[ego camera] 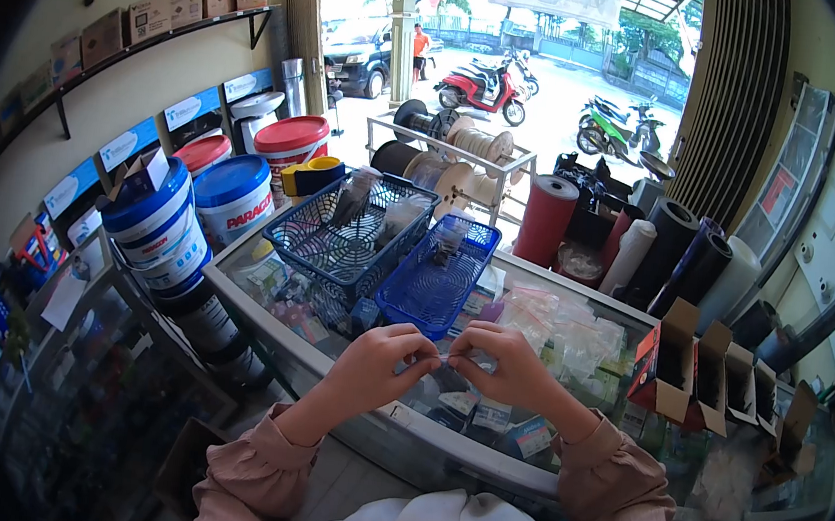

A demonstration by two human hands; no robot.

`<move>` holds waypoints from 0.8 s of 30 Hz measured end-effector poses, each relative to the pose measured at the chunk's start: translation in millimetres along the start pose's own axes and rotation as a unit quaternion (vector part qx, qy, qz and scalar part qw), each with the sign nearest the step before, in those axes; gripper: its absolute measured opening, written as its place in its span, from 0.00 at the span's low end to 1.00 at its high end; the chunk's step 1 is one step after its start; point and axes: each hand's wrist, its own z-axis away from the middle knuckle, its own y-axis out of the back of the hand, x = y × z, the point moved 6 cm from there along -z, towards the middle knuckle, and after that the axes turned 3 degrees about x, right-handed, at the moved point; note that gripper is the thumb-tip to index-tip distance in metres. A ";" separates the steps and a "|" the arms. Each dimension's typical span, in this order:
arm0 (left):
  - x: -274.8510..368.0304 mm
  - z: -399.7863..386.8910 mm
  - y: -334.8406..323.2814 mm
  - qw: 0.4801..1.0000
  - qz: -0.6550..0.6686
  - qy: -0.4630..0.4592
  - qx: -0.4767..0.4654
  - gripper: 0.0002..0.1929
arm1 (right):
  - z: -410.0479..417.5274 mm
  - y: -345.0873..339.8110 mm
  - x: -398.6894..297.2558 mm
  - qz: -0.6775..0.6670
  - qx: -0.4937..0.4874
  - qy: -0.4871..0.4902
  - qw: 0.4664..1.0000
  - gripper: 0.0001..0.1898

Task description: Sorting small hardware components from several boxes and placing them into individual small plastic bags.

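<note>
My left hand (389,363) and my right hand (494,362) meet over the near edge of a glass display counter (403,410). Thumb and fingers of each hand pinch a small, thin, clear item between them, perhaps the edge of a plastic bag; it is too small to tell. Just beyond my hands lies a blue plastic basket (435,277) with a small bag of dark pieces at its far end. A larger dark blue-green basket (343,253) beside it on the left holds clear bags. Clear zip bags (530,309) are spread on the glass to the right.
Open cardboard boxes (679,361) line the counter's right side. Behind the counter stand rolls of sheet material (546,220) and a rack of cable spools (465,159). Paint buckets (160,228) are stacked at the left. Outside are parked motorcycles (483,90) and a person in orange (420,50).
</note>
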 end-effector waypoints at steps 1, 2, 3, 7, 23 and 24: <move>-0.5 -0.4 0.9 1.000 0.000 0.001 0.001 0.06 | -0.9 -0.1 0.0 -0.006 0.006 0.001 1.000 0.05; 1.4 -0.7 3.0 0.999 -0.027 -0.024 0.004 0.05 | -2.4 -2.0 0.0 -0.006 0.004 0.001 1.000 0.05; 3.0 -1.7 5.0 0.997 -0.055 -0.049 0.008 0.05 | -5.3 -3.5 0.2 -0.013 0.003 0.005 1.000 0.05; 1.5 -4.9 11.5 0.992 -0.091 -0.082 -0.022 0.05 | -17.8 -10.6 -0.5 0.005 -0.035 0.036 0.999 0.04; -127.6 -37.5 125.6 0.943 -0.136 0.070 0.297 0.13 | -222.2 -52.1 98.0 -0.078 0.032 -0.195 0.977 0.10; -143.2 -34.7 122.2 0.940 -0.125 0.097 0.304 0.15 | -237.8 -56.8 117.8 -0.076 0.031 -0.193 0.978 0.10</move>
